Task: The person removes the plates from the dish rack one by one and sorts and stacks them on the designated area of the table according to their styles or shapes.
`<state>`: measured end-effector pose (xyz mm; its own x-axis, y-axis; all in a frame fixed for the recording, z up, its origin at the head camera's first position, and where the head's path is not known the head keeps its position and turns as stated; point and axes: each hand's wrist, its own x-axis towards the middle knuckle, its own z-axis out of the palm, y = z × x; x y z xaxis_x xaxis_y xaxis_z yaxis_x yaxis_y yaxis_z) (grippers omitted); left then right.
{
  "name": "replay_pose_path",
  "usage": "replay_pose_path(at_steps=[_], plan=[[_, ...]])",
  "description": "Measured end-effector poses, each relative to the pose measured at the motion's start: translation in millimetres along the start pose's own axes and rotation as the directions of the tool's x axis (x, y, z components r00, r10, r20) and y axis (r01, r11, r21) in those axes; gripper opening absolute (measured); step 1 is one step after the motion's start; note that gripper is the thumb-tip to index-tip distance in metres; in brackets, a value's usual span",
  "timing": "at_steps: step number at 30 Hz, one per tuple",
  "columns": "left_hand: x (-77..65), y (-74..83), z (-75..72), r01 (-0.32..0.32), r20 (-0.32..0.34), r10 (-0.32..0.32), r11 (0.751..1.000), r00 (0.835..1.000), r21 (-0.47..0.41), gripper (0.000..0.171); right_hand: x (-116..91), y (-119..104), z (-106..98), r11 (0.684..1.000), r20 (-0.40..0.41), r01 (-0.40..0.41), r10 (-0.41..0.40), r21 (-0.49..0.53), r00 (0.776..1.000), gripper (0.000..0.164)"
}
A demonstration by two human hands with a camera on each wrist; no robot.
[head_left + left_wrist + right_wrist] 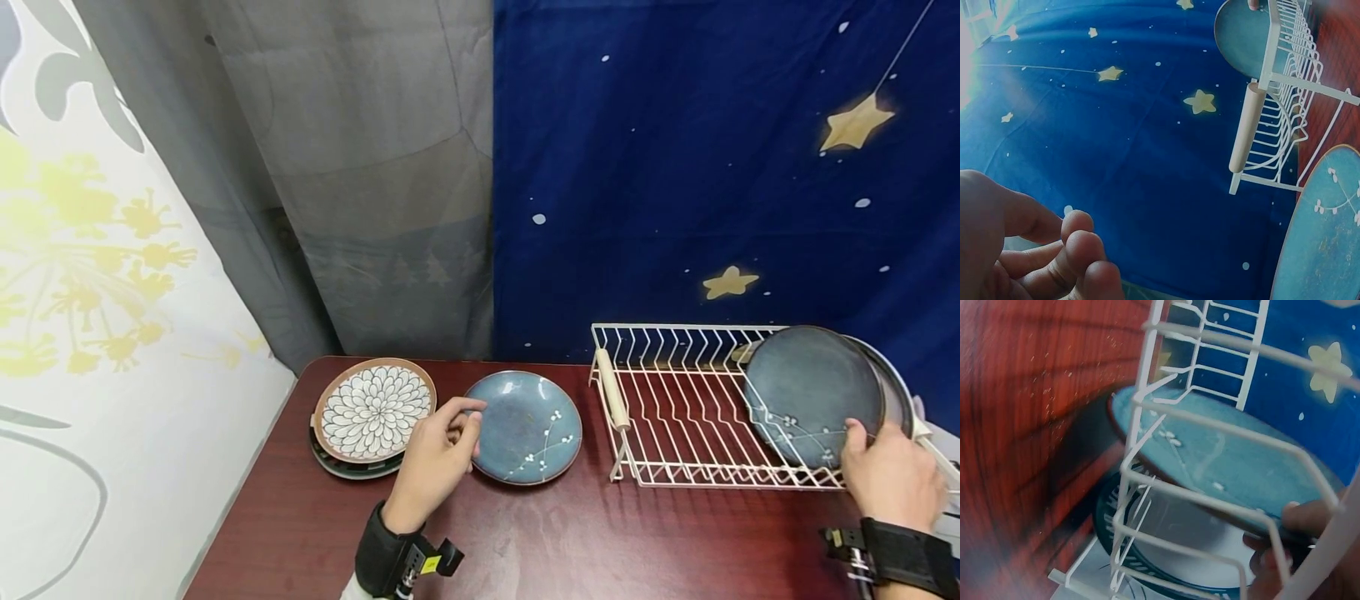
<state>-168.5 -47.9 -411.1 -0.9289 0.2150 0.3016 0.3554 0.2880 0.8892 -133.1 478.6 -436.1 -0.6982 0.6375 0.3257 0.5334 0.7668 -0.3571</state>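
Note:
My right hand (pixel 892 475) grips the lower right rim of a blue-grey plate (pixel 813 392) with small white blossoms, thumb on its face. That plate leans in the right end of a white wire dish rack (pixel 690 417). Behind it stands a white plate with a dark green lettered rim (pixel 1107 506), partly hidden. My left hand (pixel 438 454) holds nothing, its fingers loosely bent at the left edge of a second blue blossom plate (pixel 525 429) lying on the table. In the left wrist view, its fingertips (pixel 1085 247) show with nothing between them.
Left of my left hand, a brown-rimmed plate with a white petal pattern (pixel 375 410) lies stacked on a dark-rimmed plate (pixel 348 468). A wooden handle (pixel 612 390) is on the rack's left end. Grey and blue star-printed curtains (pixel 675 167) hang behind the dark red table (pixel 525 542).

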Motion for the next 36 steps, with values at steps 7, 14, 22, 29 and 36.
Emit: replay_pose_path(at_steps=[7, 14, 22, 29, 36], plan=[[0.2, 0.0, 1.1, -0.033, 0.02, 0.032, 0.999, 0.999, 0.035, 0.018, 0.2, 6.9, 0.7, 0.992, -0.042, 0.127, -0.128, -0.028, 0.991, 0.045], [-0.7, -3.1, 4.4, -0.04, 0.041, 0.039, 0.998, 0.998, 0.042, 0.017, -0.8, 8.2, 5.1, 0.989, -0.045, 0.148, -0.148, 0.013, 0.988, 0.044], [1.3, -3.8, 5.3, -0.056, 0.034, 0.054, 0.995, 0.998, 0.08, 0.02, -0.7, 3.3, 9.7, 0.98, -0.131, 0.182, -0.17, 0.084, 0.977, 0.039], [2.9, -4.4, 7.4, -0.085, 0.036, 0.082, 0.993, 0.996, 0.086, 0.016, -2.4, 0.6, 6.8, 0.965, -0.248, 0.242, -0.212, 0.099, 0.945, 0.034], [2.2, -5.9, 7.6, -0.067, 0.052, 0.064, 0.996, 0.997, 0.065, 0.018, -4.1, -2.2, -3.6, 0.958, -0.36, 0.258, -0.199, 0.122, 0.911, 0.036]])
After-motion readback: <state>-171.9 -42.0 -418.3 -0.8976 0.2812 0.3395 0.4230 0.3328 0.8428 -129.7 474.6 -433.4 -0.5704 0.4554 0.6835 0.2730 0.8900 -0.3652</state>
